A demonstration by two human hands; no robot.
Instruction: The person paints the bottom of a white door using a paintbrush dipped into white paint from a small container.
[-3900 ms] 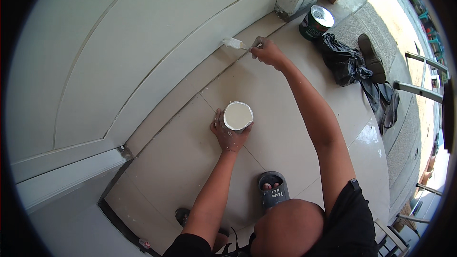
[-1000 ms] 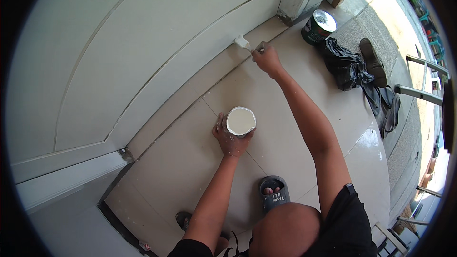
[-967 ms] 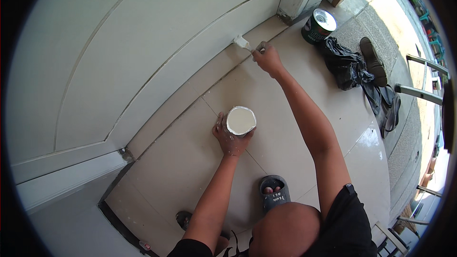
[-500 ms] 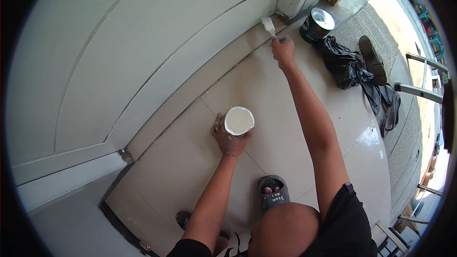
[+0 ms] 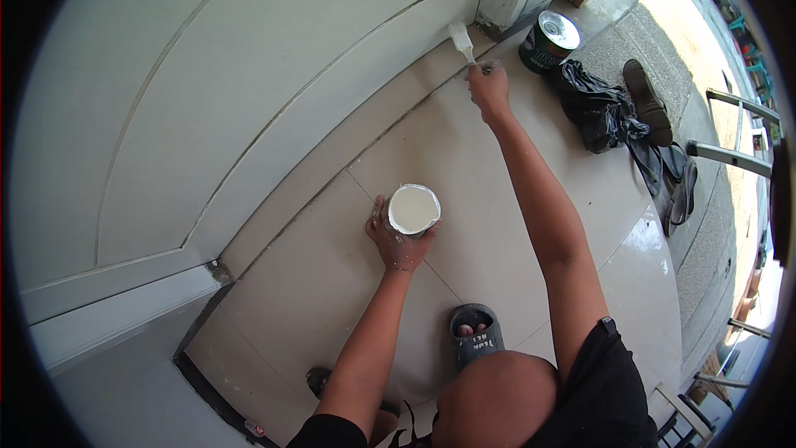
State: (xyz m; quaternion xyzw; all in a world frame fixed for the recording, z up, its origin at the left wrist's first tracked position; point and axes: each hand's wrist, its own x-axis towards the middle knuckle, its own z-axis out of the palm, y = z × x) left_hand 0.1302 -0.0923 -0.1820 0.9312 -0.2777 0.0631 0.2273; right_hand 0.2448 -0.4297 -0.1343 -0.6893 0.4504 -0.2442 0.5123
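One paintbrush (image 5: 463, 41) pinched by the right hand (image 5: 488, 88), tip pointing away near the door (image 5: 307, 58), round container (image 5: 392, 218) cupped by the left hand (image 5: 400, 244), bristles (image 5: 458, 32) white, cream paint (image 5: 414, 210) inside, white-smeared rim.

paint tub (image 5: 414, 209) | upright, cream-filled || paintbrush (image 5: 462, 39) | white-coated, angled, near pale door (image 5: 274, 99)

Head-worn fisheye view (edges bowed), looking steeply down, tiled floor (image 5: 489, 236) near
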